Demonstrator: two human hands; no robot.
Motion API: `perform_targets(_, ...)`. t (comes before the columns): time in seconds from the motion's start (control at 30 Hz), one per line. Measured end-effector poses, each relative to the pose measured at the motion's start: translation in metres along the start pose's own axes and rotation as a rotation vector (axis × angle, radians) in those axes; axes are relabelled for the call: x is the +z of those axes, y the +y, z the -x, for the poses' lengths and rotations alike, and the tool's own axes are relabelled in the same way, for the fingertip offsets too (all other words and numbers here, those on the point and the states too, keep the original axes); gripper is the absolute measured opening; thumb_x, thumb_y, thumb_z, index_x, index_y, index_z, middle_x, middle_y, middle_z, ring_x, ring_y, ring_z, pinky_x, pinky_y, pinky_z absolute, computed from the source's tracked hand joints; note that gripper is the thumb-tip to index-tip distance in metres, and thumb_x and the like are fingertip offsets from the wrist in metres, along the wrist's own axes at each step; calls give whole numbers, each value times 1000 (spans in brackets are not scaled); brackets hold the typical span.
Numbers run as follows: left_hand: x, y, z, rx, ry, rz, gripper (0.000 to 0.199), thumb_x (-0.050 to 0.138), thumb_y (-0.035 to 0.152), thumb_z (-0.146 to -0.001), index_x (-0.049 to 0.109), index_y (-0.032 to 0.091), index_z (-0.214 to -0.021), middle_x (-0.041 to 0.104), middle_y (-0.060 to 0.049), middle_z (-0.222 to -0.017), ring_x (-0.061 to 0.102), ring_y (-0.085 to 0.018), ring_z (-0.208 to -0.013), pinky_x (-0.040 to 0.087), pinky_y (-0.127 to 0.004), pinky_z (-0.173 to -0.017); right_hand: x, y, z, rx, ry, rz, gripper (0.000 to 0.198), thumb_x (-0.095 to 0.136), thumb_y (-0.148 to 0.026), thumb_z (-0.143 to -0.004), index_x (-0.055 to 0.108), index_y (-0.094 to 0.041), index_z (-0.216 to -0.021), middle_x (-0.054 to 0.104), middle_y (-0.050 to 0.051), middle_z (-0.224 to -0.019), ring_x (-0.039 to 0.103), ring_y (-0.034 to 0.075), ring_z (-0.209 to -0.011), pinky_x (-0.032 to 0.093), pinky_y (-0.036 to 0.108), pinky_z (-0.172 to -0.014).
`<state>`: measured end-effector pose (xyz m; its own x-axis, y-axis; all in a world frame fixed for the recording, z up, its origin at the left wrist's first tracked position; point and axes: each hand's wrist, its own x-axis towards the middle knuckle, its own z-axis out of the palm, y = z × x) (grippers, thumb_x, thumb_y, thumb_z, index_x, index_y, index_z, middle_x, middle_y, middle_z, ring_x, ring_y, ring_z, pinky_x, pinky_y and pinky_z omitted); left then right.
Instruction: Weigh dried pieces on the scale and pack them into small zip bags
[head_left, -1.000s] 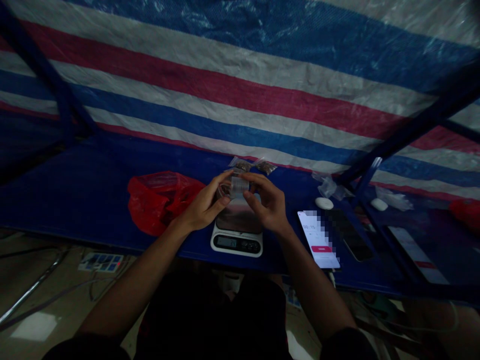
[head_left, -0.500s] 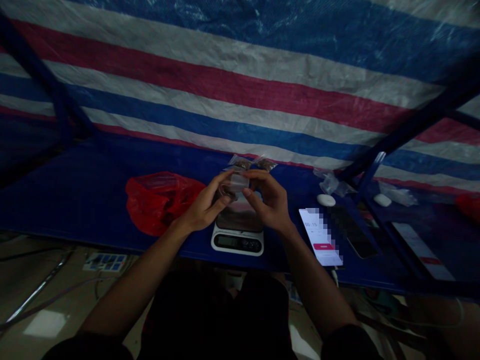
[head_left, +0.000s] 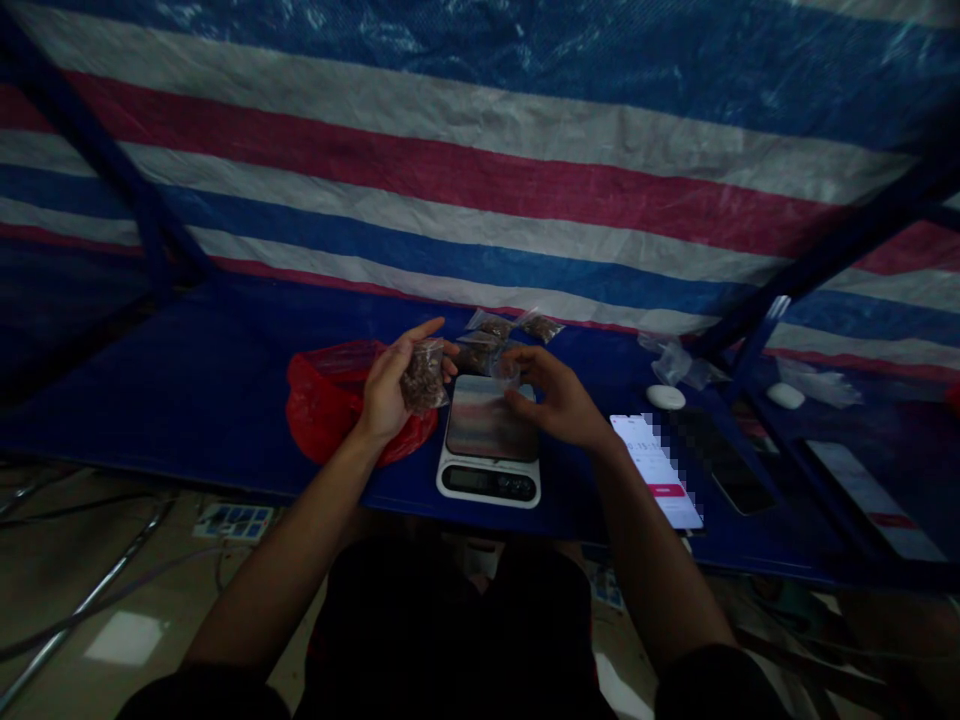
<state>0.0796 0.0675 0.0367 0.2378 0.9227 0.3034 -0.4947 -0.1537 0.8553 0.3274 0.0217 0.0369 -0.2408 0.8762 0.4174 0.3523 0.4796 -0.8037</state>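
Observation:
My left hand point(head_left: 388, 392) holds a small clear zip bag point(head_left: 424, 378) of brown granules, tilted upright against its fingers with the thumb raised. It is above the right side of a red plastic bag point(head_left: 322, 410). Between the thumb and fingers of my right hand point(head_left: 553, 396) is a small clear plastic cup point(head_left: 506, 372), partly covered by the fingers. The cup is above the far right edge of the digital scale point(head_left: 491, 425). Nothing rests on the scale's metal plate. Several similar filled bags point(head_left: 491, 325) lie just behind the scale.
To the right lie a lit phone point(head_left: 651, 465), a dark phone point(head_left: 731, 480), a white rounded case point(head_left: 665, 397) and crumpled clear bags point(head_left: 679, 362). A striped tarp point(head_left: 480, 190) hangs behind the blue table point(head_left: 150, 390). Blue metal bars point(head_left: 142, 215) stand at both sides.
My hands, together around the clear cup before, have moved apart. The cup is now in my right hand alone, and a filled zip bag shows in my left.

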Motion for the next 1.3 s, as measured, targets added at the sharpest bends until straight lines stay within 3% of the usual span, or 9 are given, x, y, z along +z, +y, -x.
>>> perform_targets(0.13, -3, -4, 1, 24, -3, -59, 68, 57, 66, -100, 66, 13, -142, 81, -13, -106, 76, -20, -84, 59, -28, -67, -17, 13, 1, 49, 86, 238, 58, 72, -19, -80, 61, -22, -138, 72, 11, -122, 70, 29, -108, 58, 46, -95)
perform_targets(0.3, -4, -13, 7, 120, -83, -285, 72, 51, 71, -101, 57, 24, -155, 77, -10, -112, 73, -21, -89, 59, -32, -76, -38, 30, 8, 116, 146, 488, 36, 72, -21, -77, 70, -21, -113, 74, 10, -111, 69, 28, -99, 58, 43, -90)
perform_targets(0.37, -4, -15, 8, 190, -152, -457, 69, 53, 68, -102, 54, 28, -158, 72, -10, -127, 70, -24, -105, 58, -38, -94, -43, 36, 11, 186, 143, 552, 34, 73, -20, -77, 70, -20, -111, 75, 11, -111, 69, 27, -97, 58, 42, -90)
perform_targets(0.47, -3, -17, 8, 284, -333, -648, 70, 47, 64, -105, 42, 31, -166, 61, -12, -145, 58, -30, -130, 45, -50, -117, -42, 38, 13, 261, 88, 605, 32, 73, -19, -78, 70, -17, -110, 76, 14, -110, 71, 28, -97, 57, 41, -89)
perform_targets(0.53, -1, -18, 7, 287, -432, -721, 70, 41, 61, -108, 33, 30, -170, 57, -13, -149, 54, -32, -136, 41, -55, -120, -39, 37, 12, 267, 50, 600, 28, 74, -19, -80, 71, -17, -108, 77, 13, -107, 72, 27, -94, 57, 38, -85)
perform_targets(0.63, 4, -20, 5, 265, -476, -814, 72, 42, 58, -108, 26, 28, -172, 58, -15, -149, 55, -33, -134, 43, -55, -118, -35, 33, 11, 276, 21, 562, 22, 75, -22, -82, 72, -19, -104, 79, 11, -103, 72, 26, -90, 57, 36, -82)
perform_targets(0.73, 8, -22, 2, 262, -494, -908, 77, 54, 58, -105, 31, 25, -171, 62, -16, -144, 59, -32, -129, 47, -50, -112, -36, 32, 12, 333, 7, 581, 25, 76, -21, -82, 73, -18, -106, 79, 13, -106, 73, 28, -91, 57, 37, -82)
perform_targets(0.93, 13, -26, -2, 285, -583, -1116, 65, 77, 53, -93, 62, 30, -152, 73, -10, -138, 64, -32, -130, 45, -51, -113, -41, 38, 14, 371, -41, 691, 35, 71, -14, -83, 73, -13, -118, 78, 18, -116, 73, 33, -104, 56, 41, -90)
perform_targets(1.3, 15, -25, -2, 345, -599, -1215, 75, 89, 57, -80, 67, 27, -145, 75, -10, -136, 67, -32, -128, 47, -50, -110, -39, 31, 13, 361, -92, 727, 37, 68, -17, -88, 75, -15, -124, 78, 18, -123, 73, 34, -114, 55, 41, -98)
